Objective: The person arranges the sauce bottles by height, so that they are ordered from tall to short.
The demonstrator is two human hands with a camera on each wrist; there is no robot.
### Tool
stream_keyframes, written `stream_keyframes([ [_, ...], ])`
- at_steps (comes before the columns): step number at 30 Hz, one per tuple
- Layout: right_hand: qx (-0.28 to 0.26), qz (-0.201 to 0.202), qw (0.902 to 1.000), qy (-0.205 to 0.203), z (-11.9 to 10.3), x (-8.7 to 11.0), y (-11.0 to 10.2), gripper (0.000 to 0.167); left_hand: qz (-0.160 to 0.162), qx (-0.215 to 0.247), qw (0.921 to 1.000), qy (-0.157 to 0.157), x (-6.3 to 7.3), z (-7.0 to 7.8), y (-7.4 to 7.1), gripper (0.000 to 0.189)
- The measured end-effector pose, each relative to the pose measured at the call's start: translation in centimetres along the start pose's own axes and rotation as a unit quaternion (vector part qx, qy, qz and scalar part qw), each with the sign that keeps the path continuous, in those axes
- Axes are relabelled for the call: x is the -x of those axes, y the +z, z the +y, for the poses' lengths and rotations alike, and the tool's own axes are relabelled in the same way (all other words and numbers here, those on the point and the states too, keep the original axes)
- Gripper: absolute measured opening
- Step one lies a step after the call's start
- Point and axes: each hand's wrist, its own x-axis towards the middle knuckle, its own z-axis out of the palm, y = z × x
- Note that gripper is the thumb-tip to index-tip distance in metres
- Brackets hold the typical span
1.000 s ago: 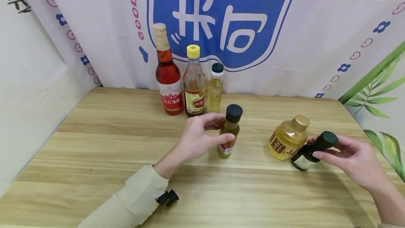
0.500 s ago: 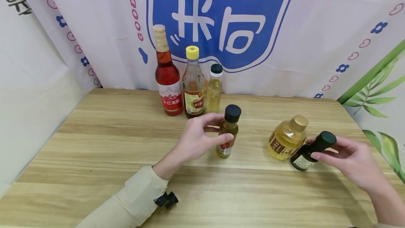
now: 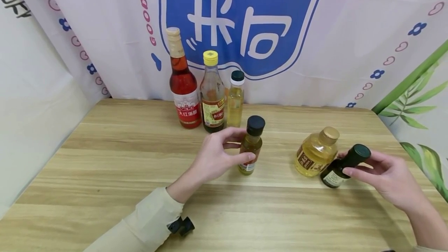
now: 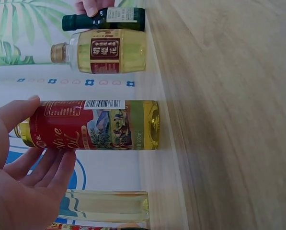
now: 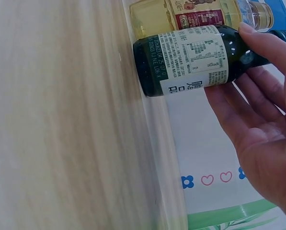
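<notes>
My left hand [image 3: 217, 154] grips a small olive oil bottle [image 4: 104, 124] with a black cap [image 3: 256, 125], thumb on one side and fingers on the other. Its red label with a painted scene shows in the left wrist view. On the right, my right hand [image 3: 395, 178] holds a dark green glass bottle [image 5: 193, 60] around its upper part. This bottle has a pale printed label and stands close beside a squat bottle of yellow oil [image 3: 315, 154] with a gold cap. Both held bottles look upright, their bases at the tabletop.
At the back, left of centre, stand a tall red vinegar bottle [image 3: 185, 104], a yellow-capped bottle [image 3: 212, 108] and a slim bottle of pale oil [image 3: 235, 106] with a green cap. Behind the wooden table [image 3: 105, 158] hangs a printed curtain [image 3: 308, 69].
The head view has shifted slightly. My left thumb sits a little lower on the olive oil bottle, covering more of its label. The right hand keeps its hold on the dark green bottle.
</notes>
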Motion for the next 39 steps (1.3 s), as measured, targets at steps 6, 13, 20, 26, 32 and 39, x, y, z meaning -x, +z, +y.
stream_keyframes([
  [6,0.006,-0.003,1.0000,-0.006,0.08,-0.06,-0.01,0.044,0.010,0.001,0.9999,-0.007,-0.05,-0.04,0.22,0.055],
  [13,0.020,0.000,0.9997,-0.013,0.18,0.01,-0.13,0.044,0.017,-0.002,0.9999,0.000,-0.21,0.06,0.37,0.052],
  [20,0.027,-0.002,0.9996,-0.011,0.12,-0.01,-0.04,0.043,0.016,0.002,0.9999,-0.002,-0.28,0.26,0.24,0.052],
  [26,0.031,-0.001,0.9994,-0.017,0.09,0.03,0.04,0.042,0.024,-0.003,0.9997,0.007,-0.53,0.27,0.34,0.053],
  [32,0.028,-0.003,0.9995,-0.017,0.06,0.11,-0.05,0.042,0.026,0.000,0.9997,0.004,-0.73,0.27,0.51,0.054],
  [39,0.036,-0.007,0.9990,-0.025,0.16,-0.04,0.19,0.042,0.036,-0.007,0.9993,-0.002,-0.96,0.54,0.43,0.055],
])
